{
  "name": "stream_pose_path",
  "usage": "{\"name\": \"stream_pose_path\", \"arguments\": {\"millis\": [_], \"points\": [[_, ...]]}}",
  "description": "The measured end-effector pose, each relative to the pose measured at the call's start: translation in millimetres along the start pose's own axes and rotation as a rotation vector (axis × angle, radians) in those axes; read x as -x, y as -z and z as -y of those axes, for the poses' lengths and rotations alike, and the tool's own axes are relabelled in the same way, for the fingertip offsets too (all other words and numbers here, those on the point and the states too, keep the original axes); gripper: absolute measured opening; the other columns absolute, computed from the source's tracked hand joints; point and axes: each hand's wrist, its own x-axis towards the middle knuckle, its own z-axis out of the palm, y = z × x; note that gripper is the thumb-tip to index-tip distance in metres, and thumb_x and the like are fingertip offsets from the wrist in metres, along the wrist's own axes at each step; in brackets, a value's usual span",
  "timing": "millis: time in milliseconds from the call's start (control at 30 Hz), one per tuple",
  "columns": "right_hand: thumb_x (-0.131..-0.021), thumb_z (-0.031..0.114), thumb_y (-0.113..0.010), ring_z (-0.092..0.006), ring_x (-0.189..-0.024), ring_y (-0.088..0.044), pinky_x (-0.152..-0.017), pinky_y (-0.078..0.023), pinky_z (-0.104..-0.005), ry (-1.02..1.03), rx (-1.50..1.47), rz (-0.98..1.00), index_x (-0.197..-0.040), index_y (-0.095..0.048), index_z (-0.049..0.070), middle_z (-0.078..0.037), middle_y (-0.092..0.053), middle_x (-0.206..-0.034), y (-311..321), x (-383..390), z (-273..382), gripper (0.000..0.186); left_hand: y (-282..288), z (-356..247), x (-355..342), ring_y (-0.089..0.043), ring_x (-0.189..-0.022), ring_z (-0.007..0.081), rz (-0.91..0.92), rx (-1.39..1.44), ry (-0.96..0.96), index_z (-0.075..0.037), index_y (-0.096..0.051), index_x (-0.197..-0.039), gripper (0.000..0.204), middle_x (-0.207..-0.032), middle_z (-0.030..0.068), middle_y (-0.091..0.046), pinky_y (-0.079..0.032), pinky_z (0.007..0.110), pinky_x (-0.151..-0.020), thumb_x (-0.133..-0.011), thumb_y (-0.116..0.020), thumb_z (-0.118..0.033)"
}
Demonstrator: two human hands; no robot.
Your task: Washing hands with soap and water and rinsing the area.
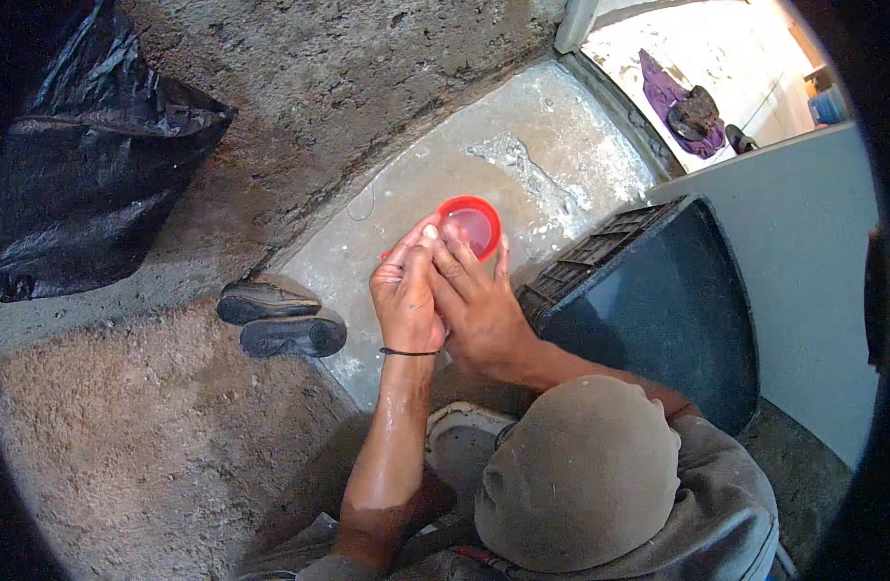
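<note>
A round red plastic cup [491, 209] with pale, cloudy liquid in it is above the concrete slab. My left hand [403, 305], a thin dark band at its wrist, is closed at the cup's near left side. A bit of red shows past its outer edge, perhaps a handle. Wet shine covers the left forearm. My right hand [483, 320] lies against the left one, back up, its fingers stretched out and apart. Some of its fingertips reach the cup's rim; whether they dip in the liquid I cannot tell. A tan rounded cloth shape [580, 474] hides part of my right forearm.
Two dark shoes [290, 336] rest left of the slab. A black plastic sheet [87, 194] hangs at the far left. On the right stands a large dark bin [667, 320], with a slatted edge facing my hands. Through the opening lies purple cloth [663, 87].
</note>
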Motion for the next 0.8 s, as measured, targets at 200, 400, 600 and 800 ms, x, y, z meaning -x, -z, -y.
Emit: {"name": "stream_pose_path", "arguments": {"millis": [200, 400, 600, 800], "points": [[-0.081, 0.004, -0.075, -0.0300, -0.110, -0.074, -0.087, -0.059, -0.0454, -0.119, -0.595, -0.102, -0.123, -0.068, 0.002, -0.020, -0.072, -0.126, 28.5, -16.1, -19.3, 0.042, 18.9, -1.8, -4.0, -0.065, -0.076, 0.0166, -0.177, -0.220, -0.314, 0.002, -0.064, -0.086, 0.023, -0.084, 0.0132, -0.069, -0.056, 0.031, -0.072, -0.086, -0.042, 0.008], [-0.082, 0.012, -0.085, -0.0261, -0.078, -0.061, -0.067, -0.052, -0.0361, 0.029, -0.772, -0.258, -0.114, -0.063, -0.003, -0.015, -0.059, -0.099, 14.4, -16.9, 14.2, 0.041, 2.3, 1.1, 3.3, -0.037, -0.055, 0.0051, -0.296, -0.127, -0.435, -0.007, -0.045, -0.066, 0.022, -0.059, -0.0016, -0.046, -0.029, 0.025, -0.050, -0.083, -0.044, 0.007], [-0.084, 0.010, -0.084, -0.0188, -0.073, -0.055, -0.063, -0.047, -0.0313, 0.104, -0.677, -0.293, -0.110, -0.061, -0.003, -0.012, -0.058, -0.099, 10.7, -17.1, 19.4, 0.037, -9.5, -0.8, 8.7, -0.035, -0.057, 0.0044, -0.300, -0.171, -0.448, -0.008, -0.043, -0.066, 0.019, -0.061, -0.0024, -0.045, -0.027, 0.025, -0.050, -0.080, -0.046, 0.005], [-0.083, 0.010, -0.084, -0.0175, -0.073, -0.055, -0.063, -0.048, -0.0310, -0.065, -0.838, -0.301, -0.106, -0.064, -0.001, -0.012, -0.057, -0.098, 12.3, -12.5, 23.0, 0.032, -11.6, -0.7, 8.0, -0.034, -0.058, 0.0047, -0.308, -0.187, -0.434, -0.007, -0.043, -0.066, 0.018, -0.061, -0.0036, -0.043, -0.027, 0.025, -0.050, -0.080, -0.045, 0.004]]}}
